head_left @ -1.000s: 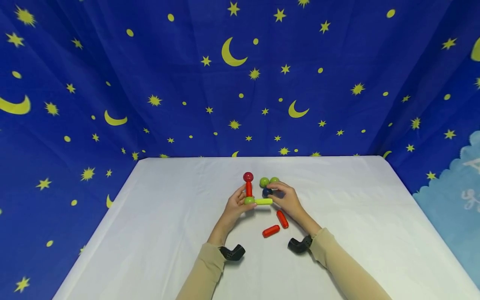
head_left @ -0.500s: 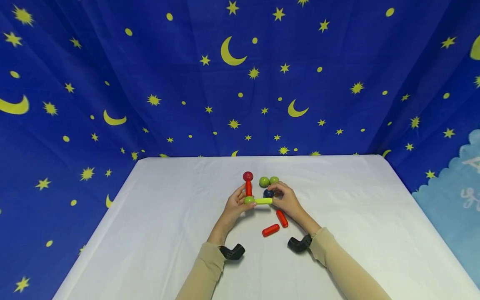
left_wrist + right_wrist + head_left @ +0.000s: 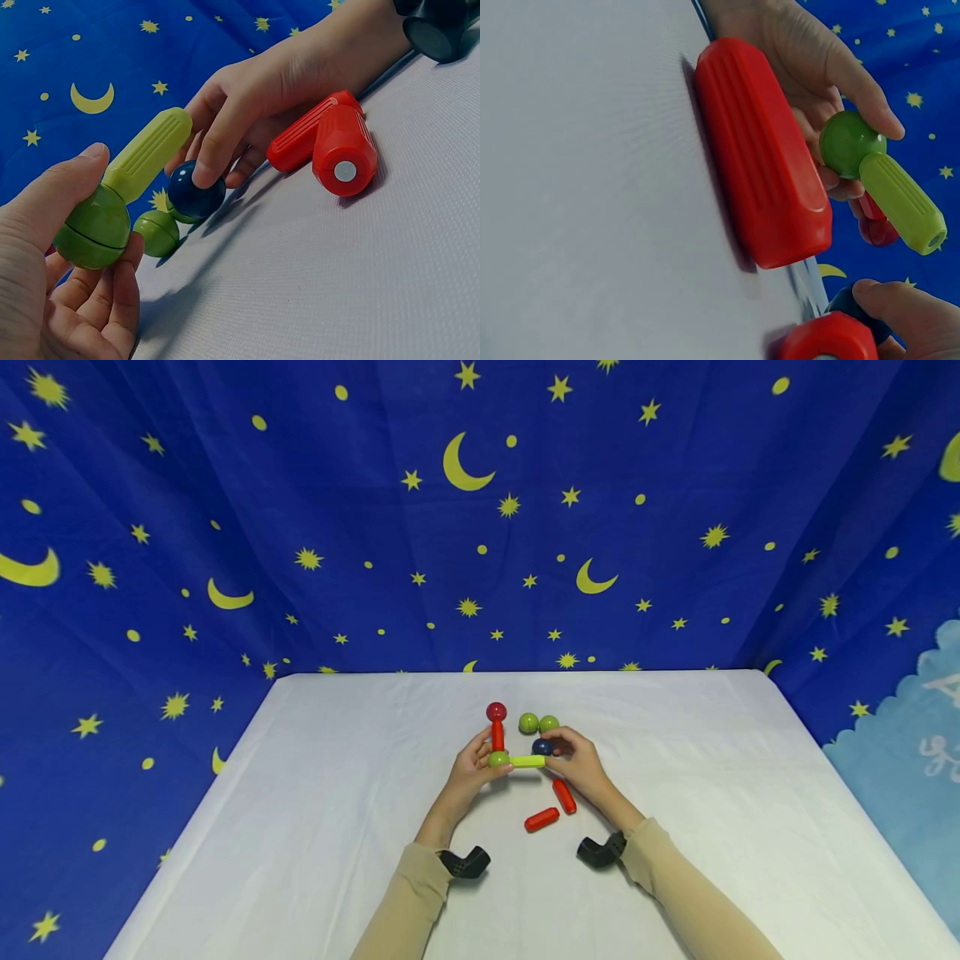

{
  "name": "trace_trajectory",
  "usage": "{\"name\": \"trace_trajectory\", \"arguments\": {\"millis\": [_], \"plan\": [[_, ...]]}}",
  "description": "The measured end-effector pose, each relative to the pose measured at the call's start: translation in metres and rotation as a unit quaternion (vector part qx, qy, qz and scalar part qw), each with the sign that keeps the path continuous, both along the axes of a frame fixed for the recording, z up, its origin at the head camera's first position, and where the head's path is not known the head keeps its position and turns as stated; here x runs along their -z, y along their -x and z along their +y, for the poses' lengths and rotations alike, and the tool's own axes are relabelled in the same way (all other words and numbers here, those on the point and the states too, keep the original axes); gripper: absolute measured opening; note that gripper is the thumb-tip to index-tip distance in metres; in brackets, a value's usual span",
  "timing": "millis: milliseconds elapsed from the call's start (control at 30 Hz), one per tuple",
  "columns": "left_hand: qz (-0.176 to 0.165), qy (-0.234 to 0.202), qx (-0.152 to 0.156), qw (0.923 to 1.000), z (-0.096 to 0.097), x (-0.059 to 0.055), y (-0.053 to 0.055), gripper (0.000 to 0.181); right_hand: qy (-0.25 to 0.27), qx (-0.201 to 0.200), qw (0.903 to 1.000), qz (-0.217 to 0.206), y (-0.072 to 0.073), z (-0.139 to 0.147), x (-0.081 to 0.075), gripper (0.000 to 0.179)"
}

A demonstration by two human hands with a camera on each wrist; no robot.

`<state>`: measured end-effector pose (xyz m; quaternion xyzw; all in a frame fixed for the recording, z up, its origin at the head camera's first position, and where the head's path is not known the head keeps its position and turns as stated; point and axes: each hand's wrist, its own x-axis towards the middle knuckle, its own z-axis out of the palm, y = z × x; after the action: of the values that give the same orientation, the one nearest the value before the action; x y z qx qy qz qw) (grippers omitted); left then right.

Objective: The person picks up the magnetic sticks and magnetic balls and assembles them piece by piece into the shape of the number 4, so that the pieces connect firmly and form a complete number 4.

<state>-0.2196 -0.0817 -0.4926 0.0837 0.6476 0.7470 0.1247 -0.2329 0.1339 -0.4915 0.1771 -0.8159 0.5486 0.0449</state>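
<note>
My left hand (image 3: 465,777) grips a green ball (image 3: 498,760) between thumb and fingers, above the table. From that ball a red rod (image 3: 498,738) runs away from me to a red ball (image 3: 497,712), and a yellow-green rod (image 3: 528,762) points right, its far end free in the right wrist view. The right hand (image 3: 585,768) pinches a dark blue ball (image 3: 196,190) near that free end; the left wrist view shows the ball apart from the rod. Most of the red rod and red ball is hidden in the left wrist view.
Two green balls (image 3: 528,722) lie side by side beyond the right hand. Nearer to me, two loose red rods (image 3: 542,819) lie on the white table (image 3: 300,827), one with a pale disc at its end. A blue star-patterned curtain (image 3: 375,527) hangs behind.
The blue ball has shifted slightly right, away from the two green balls, with the right hand's fingers now pinching it. My left hand and the joined pieces have hardly moved.
</note>
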Motion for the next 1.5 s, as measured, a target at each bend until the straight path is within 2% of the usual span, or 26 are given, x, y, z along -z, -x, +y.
{"name": "trace_trajectory", "arguments": {"millis": [500, 733, 833, 1067, 1300, 1500], "plan": [[0.005, -0.003, -0.003, 1.0, -0.002, 0.0, 0.003, 0.08, 0.026, 0.015, 0.9995, 0.003, -0.01, 0.009, 0.002, 0.037], [0.002, -0.013, -0.012, 0.9999, -0.002, 0.021, 0.012, 0.079, 0.05, 0.035, 0.9979, -0.021, -0.017, 0.013, 0.001, 0.037], [0.009, -0.01, -0.017, 0.9998, -0.001, 0.024, 0.013, 0.078, 0.067, 0.04, 0.9965, -0.029, -0.018, 0.014, 0.002, 0.038], [0.013, -0.006, -0.016, 0.9998, -0.001, 0.025, 0.012, 0.078, 0.111, 0.023, 0.9934, -0.016, -0.02, 0.015, 0.0, 0.039], [-0.002, -0.002, -0.008, 1.0, -0.002, 0.025, 0.013, 0.081, 0.122, 0.012, 0.9925, 0.006, -0.023, 0.013, -0.001, 0.037], [0.001, 0.012, -0.026, 0.9996, 0.001, 0.027, 0.011, 0.079, 0.113, -0.001, 0.9934, 0.021, -0.023, 0.014, 0.002, 0.036]]}}
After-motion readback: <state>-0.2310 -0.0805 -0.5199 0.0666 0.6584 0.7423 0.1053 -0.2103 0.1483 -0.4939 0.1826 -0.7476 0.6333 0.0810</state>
